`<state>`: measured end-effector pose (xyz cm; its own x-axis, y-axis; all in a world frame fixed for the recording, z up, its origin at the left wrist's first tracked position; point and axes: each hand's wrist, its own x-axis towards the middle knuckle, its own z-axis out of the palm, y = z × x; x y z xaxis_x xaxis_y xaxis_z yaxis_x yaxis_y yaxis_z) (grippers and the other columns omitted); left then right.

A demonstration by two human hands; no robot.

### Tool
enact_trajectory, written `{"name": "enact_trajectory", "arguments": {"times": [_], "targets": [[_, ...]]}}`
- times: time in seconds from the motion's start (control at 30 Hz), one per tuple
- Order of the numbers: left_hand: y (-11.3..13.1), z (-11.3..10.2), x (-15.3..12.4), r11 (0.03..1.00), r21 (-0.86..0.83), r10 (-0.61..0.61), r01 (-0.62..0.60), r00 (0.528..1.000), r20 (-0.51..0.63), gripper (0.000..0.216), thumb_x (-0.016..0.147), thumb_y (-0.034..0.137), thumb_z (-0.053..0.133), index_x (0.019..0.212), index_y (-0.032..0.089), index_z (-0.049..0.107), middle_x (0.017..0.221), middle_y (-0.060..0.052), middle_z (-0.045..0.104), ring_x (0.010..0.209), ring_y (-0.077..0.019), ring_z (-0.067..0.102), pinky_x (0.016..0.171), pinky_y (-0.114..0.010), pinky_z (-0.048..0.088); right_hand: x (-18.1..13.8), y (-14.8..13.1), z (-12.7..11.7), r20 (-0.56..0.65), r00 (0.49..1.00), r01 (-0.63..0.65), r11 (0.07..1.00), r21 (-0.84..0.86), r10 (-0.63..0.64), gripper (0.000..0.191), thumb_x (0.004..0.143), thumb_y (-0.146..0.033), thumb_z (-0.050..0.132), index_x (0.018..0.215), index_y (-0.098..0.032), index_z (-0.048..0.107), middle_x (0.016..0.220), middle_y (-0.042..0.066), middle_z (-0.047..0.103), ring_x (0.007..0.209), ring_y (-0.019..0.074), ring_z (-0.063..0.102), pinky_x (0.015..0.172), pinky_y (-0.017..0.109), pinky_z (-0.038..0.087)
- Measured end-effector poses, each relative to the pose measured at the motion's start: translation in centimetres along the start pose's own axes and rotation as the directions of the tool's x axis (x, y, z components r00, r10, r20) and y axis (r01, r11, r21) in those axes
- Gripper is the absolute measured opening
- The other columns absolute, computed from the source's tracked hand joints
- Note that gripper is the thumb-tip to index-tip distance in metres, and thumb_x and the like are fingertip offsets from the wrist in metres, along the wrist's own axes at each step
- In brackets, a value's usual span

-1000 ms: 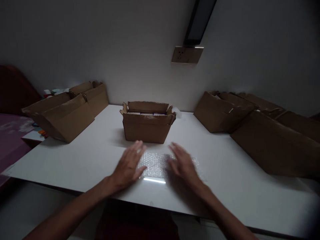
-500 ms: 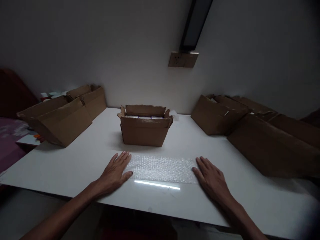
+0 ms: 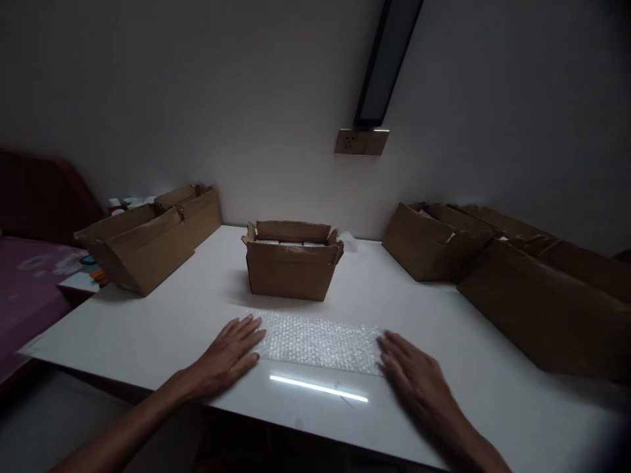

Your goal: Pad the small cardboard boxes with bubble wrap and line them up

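A strip of clear bubble wrap [image 3: 318, 341] lies flat on the white table [image 3: 217, 276], running left to right in front of me. My left hand [image 3: 229, 355] rests at its left end, fingers stretched out and touching the edge. At the right end is my right hand [image 3: 411, 368], palm down with its fingers extended and slightly blurred; the fingertips meet the edge of the wrap. Neither hand grips anything. Just behind the wrap stands an open cardboard box [image 3: 290, 269] with white and purple items partly visible inside.
Cardboard boxes stand at the left [image 3: 142, 246], and larger boxes [image 3: 537, 295] line the right side. A crumpled clear piece of plastic [image 3: 348, 242] lies behind the middle box. A wall socket [image 3: 362, 142] is above the table, and a bed [image 3: 34, 276] is at far left.
The view has tilted up and shifted a little left, so everything sits lower in the picture. My right hand's fingers have drawn closer together; the bubble wrap stays flat between both hands.
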<state>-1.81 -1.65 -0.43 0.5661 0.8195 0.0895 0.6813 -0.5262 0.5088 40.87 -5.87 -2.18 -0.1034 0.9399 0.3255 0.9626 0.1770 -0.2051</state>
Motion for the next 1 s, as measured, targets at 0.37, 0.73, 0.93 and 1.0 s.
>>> {"name": "enact_trajectory", "arguments": {"times": [0.37, 0.73, 0.93, 1.0], "targets": [[2.0, 1.8, -0.1, 0.987, 0.161, 0.031, -0.02, 0.997, -0.067, 0.045, 0.096, 0.037, 0.049, 0.138, 0.022, 0.055, 0.153, -0.011, 0.047, 0.145, -0.0306, 0.037, 0.12, -0.058, 0.025, 1.9, -0.5, -0.2, -0.078, 0.979, -0.187, 0.981, 0.043, 0.19, 0.038, 0.086, -0.052, 0.047, 0.095, -0.02, 0.065, 0.121, 0.015, 0.069, 0.113, 0.0348, 0.063, 0.095, 0.052, 0.045], [5.0, -1.1, 0.5, 0.938, -0.342, -0.094, 0.05, 0.989, -0.112, 0.04, 0.092, 0.039, 0.055, 0.127, 0.021, 0.061, 0.143, -0.012, 0.057, 0.134, -0.0298, 0.049, 0.112, -0.054, 0.039, 3.9, -3.8, -6.3, -0.044, 0.913, -0.345, 0.827, 0.444, 0.405, 0.047, 0.077, -0.056, 0.059, 0.107, -0.021, 0.059, 0.078, 0.004, 0.067, 0.062, 0.021, 0.063, 0.06, 0.034, 0.05], [4.5, -2.2, 4.1, 0.606, -0.776, -0.297, 0.178, 0.955, -0.013, 0.061, 0.092, 0.055, 0.048, 0.137, 0.014, 0.046, 0.11, -0.016, 0.069, 0.086, -0.0226, 0.071, 0.067, -0.033, 0.056, 8.0, -14.6, -4.7, 0.122, 0.993, -0.054, 0.859, 0.509, -0.01, 0.049, 0.088, -0.042, 0.052, 0.133, -0.02, 0.051, 0.085, 0.005, 0.069, 0.068, 0.0189, 0.062, 0.067, 0.034, 0.05], [4.1, -1.9, 5.5, 0.651, -0.719, -0.32, 0.244, 0.947, 0.031, 0.065, 0.093, 0.054, 0.044, 0.143, 0.013, 0.035, 0.101, -0.014, 0.071, 0.072, -0.0199, 0.07, 0.053, -0.028, 0.051, 9.2, -17.1, -2.8, 0.204, 0.974, -0.03, 0.839, 0.543, -0.097, 0.057, 0.086, -0.042, 0.056, 0.138, -0.019, 0.048, 0.095, 0.008, 0.071, 0.073, 0.0201, 0.065, 0.072, 0.037, 0.051]]}}
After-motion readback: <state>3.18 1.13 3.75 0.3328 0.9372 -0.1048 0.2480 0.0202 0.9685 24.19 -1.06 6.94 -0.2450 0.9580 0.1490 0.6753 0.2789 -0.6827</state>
